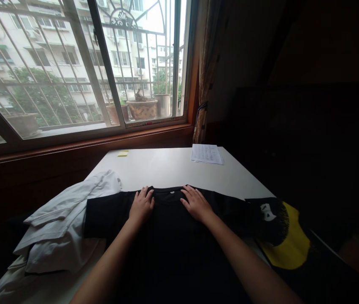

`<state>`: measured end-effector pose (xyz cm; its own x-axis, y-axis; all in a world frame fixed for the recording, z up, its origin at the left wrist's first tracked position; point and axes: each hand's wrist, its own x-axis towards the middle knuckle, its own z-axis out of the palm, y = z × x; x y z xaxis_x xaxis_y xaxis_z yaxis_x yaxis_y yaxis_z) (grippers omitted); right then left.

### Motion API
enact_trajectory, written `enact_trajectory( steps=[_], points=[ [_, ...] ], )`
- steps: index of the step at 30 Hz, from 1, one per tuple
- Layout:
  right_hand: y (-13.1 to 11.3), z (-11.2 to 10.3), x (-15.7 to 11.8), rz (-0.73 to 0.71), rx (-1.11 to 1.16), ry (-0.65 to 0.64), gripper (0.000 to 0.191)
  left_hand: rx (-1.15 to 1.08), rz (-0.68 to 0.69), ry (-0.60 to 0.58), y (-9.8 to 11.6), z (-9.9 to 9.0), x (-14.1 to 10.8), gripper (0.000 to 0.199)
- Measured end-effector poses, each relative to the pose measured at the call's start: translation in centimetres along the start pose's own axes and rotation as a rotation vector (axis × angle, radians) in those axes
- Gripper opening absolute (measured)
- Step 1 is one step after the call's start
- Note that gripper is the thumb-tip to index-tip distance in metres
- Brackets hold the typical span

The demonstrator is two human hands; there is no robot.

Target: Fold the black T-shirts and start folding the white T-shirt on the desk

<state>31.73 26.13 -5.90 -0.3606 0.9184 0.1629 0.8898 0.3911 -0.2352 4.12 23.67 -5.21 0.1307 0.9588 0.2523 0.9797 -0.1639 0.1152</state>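
A black T-shirt point(173, 232) lies spread on the white table point(157, 166), its collar toward the far side and its sleeves out to both sides. My left hand point(142, 205) rests flat on the shirt at the left of the collar, fingers apart. On the other side of the collar, my right hand point(196, 202) lies on the right shoulder with its fingers spread. A small light label shows at the neckline between the two hands. The lower part of the shirt is dark and runs out of view.
White clothes point(62, 228) are heaped at the left. A black and yellow printed cloth point(290, 240) lies at the right. Papers point(207, 154) and a yellow sticky note point(122, 153) lie at the back, below the window point(141, 122) and curtain point(202, 118).
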Motion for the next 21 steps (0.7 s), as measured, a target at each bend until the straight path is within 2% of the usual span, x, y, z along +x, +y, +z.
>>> enact_trajectory(
  steps=[21],
  points=[
    [0.3,-0.6,1.2,0.0,0.015,-0.077,0.061,0.04,-0.145,-0.106,-0.3,0.7,2.4,0.055]
  ],
)
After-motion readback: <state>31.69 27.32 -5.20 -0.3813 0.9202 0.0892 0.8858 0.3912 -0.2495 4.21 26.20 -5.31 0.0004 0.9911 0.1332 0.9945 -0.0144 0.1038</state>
